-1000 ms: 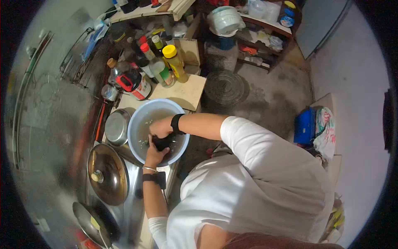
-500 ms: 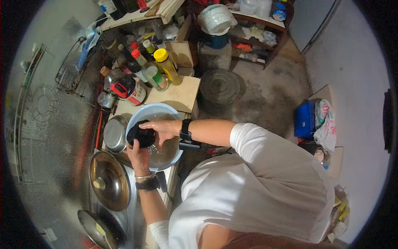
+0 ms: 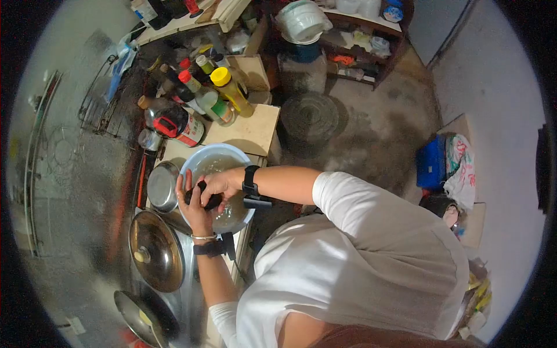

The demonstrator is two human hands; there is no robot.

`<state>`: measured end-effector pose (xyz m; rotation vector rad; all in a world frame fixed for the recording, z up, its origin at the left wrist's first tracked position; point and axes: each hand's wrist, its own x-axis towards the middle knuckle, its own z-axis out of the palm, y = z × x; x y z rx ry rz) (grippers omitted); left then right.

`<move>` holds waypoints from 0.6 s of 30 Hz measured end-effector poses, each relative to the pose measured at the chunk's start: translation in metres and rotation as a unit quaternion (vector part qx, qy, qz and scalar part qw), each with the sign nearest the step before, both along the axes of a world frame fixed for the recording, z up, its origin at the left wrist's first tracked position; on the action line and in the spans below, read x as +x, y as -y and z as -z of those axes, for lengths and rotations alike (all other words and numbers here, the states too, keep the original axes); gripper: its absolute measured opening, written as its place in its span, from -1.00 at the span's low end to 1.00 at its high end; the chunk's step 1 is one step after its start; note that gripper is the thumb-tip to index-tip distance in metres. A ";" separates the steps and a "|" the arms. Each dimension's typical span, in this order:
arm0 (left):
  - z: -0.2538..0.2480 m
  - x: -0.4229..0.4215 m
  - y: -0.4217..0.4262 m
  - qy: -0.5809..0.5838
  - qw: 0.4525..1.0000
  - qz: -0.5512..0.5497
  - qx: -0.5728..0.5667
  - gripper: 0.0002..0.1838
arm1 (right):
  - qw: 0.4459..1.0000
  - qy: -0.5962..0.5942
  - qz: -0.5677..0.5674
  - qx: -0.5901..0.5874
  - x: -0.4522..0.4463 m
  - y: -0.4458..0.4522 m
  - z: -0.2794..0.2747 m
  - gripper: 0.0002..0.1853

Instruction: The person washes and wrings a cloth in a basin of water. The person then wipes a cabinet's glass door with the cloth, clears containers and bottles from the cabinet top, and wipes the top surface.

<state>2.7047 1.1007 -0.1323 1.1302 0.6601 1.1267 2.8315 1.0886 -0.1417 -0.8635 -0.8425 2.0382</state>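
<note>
A black rounded item [image 3: 210, 200], whose kind I cannot make out, is held between my two hands above a light-blue basin [image 3: 216, 147] of cloudy water. My left hand [image 3: 197, 210] supports it from the near side, with some fingers stretched up along it. From the right, my right hand [image 3: 223, 184] curls its fingers over its top and presses on it. Fingers cover much of the item. A steel pot [image 3: 163, 187] stands just left of the basin.
A pan lid [image 3: 156, 252] and a frying pan [image 3: 139, 316] lie on the stove at lower left. Behind the basin stand several bottles, including a yellow-capped one [image 3: 232, 93] and a large dark jug [image 3: 174, 123]. A blue box [image 3: 431, 163] sits by the right wall.
My right hand has curled over the black item, which now shows less. My left fingers have stretched upward beside it. The view has shifted slightly.
</note>
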 end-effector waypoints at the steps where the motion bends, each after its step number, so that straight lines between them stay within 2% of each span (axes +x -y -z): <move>1: -0.004 0.001 0.001 -0.024 1.000 0.005 -0.008 -0.62 | 0.999 0.048 -0.014 0.016 0.000 -0.004 0.005 -0.77; 2: -0.005 0.001 0.002 -0.046 0.999 0.010 -0.017 -0.67 | 0.999 0.047 -0.014 0.016 -0.002 -0.010 0.011 -0.77; 4: 0.004 -0.005 -0.006 -0.065 0.996 0.010 -0.057 -0.68 | 0.979 0.192 -0.058 0.029 -0.006 -0.016 0.013 -0.67; 5: 0.007 -0.007 -0.009 -0.060 0.996 0.004 -0.066 -0.68 | 0.980 0.191 -0.058 0.029 -0.007 -0.017 0.014 -0.67; 7: 0.009 -0.005 -0.012 -0.057 0.995 -0.001 -0.076 -0.68 | 0.943 0.323 -0.057 0.049 -0.008 -0.011 -0.003 -0.77; 8: 0.013 -0.003 -0.015 -0.066 0.995 -0.018 -0.074 -0.68 | 0.944 0.322 -0.056 0.048 -0.008 -0.009 -0.004 -0.77; 10: 0.021 -0.003 -0.021 -0.074 0.994 -0.036 -0.073 -0.66 | 0.901 0.394 -0.059 0.173 -0.008 -0.005 -0.004 -0.76; 11: 0.024 -0.005 -0.025 -0.063 0.987 -0.048 -0.137 -0.64 | 0.901 0.394 -0.059 0.173 -0.011 -0.004 -0.001 -0.76; 12: 0.023 -0.004 -0.026 -0.052 0.976 -0.060 -0.201 -0.61 | 0.848 0.458 -0.067 0.258 -0.015 -0.003 0.000 -0.76; 13: 0.024 -0.002 -0.027 -0.053 0.976 -0.060 -0.202 -0.61 | 0.783 0.516 -0.075 0.338 -0.016 -0.002 0.001 -0.76; 15: 0.021 0.002 -0.028 -0.109 0.963 -0.108 -0.222 -0.56 | 0.770 0.537 -0.088 0.334 -0.012 0.009 -0.008 -0.78; 18: 0.015 0.005 -0.024 -0.144 0.961 -0.107 -0.210 -0.57 | 0.732 0.573 -0.079 0.360 -0.013 0.017 -0.004 -0.81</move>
